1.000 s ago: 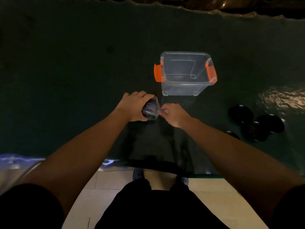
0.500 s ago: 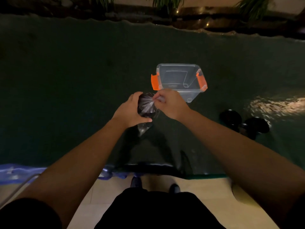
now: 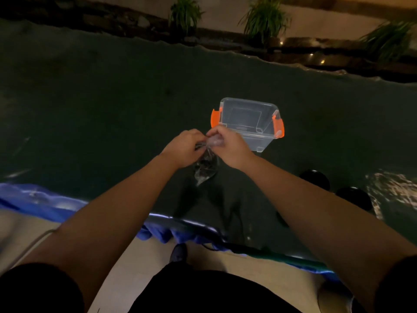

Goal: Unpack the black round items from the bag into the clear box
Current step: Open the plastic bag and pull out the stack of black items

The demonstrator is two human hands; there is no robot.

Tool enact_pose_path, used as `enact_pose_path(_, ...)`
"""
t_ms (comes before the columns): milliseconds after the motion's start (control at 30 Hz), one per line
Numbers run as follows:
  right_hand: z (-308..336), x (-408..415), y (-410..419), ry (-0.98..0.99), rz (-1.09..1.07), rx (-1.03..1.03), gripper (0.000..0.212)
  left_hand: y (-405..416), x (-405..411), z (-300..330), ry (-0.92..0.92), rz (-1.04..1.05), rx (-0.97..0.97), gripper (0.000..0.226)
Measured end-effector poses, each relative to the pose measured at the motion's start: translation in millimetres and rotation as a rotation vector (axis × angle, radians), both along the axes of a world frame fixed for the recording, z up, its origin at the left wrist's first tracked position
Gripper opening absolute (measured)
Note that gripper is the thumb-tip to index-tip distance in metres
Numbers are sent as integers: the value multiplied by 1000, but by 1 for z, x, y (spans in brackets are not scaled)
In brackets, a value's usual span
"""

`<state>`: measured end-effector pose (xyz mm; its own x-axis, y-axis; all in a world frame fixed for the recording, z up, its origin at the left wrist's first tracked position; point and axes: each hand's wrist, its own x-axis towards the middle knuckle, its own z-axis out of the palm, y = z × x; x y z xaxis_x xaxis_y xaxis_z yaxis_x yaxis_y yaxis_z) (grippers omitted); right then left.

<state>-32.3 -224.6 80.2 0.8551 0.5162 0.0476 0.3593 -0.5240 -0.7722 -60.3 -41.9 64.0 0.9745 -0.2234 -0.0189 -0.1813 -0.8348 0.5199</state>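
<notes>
A small clear plastic bag [image 3: 205,168] with something dark inside hangs between my hands just above the dark green table. My left hand [image 3: 184,147] pinches the bag's top from the left, and my right hand [image 3: 228,144] pinches it from the right, fingertips close together. The clear box [image 3: 248,123] with orange latches stands open just beyond my right hand; nothing shows inside it. Two black round items [image 3: 316,178] [image 3: 353,197] lie on the table to the right, beside my right forearm.
The dark green table cover [image 3: 112,109] stretches wide to the left and back. A blue sheet [image 3: 45,204] hangs over the near edge. Plants [image 3: 264,19] stand behind the far edge. A bright reflection lies at the right.
Both hands have risen and closed together on the bag's top, so the bag now hangs below them. The view has tilted up, showing the plants behind the table.
</notes>
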Motion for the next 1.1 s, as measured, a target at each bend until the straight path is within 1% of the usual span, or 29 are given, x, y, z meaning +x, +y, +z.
enact_pose_path(167,-8,-4,-9,167,-61,179,46,-11,-5,-4,-11,163,9,17)
enact_pose_path(267,-13,-6,-13,168,-47,139,64,-12,-6,-4,-34,219,14,9)
enact_pose_path(333,-17,-7,-12,130,-33,70,69,-11,-7,-1,-37,235,0,12)
enact_pose_path(400,-20,-7,-7,85,-38,25,64,-9,-8,3,-55,235,-10,17)
enact_pose_path(467,-22,-5,-1,63,-64,18,52,-5,-8,7,-87,201,12,18)
enact_pose_path(667,-23,2,9,15,-90,15,15,15,-11,19,-137,84,50,12)
enact_pose_path(867,-20,3,13,-27,-106,-30,13,37,-11,24,-185,71,95,12)
enact_pose_path(967,-16,1,11,-50,-138,-52,6,45,-13,29,-207,71,99,13)
enact_pose_path(1100,-13,1,2,-24,-209,-59,10,55,-17,34,-213,110,90,11)
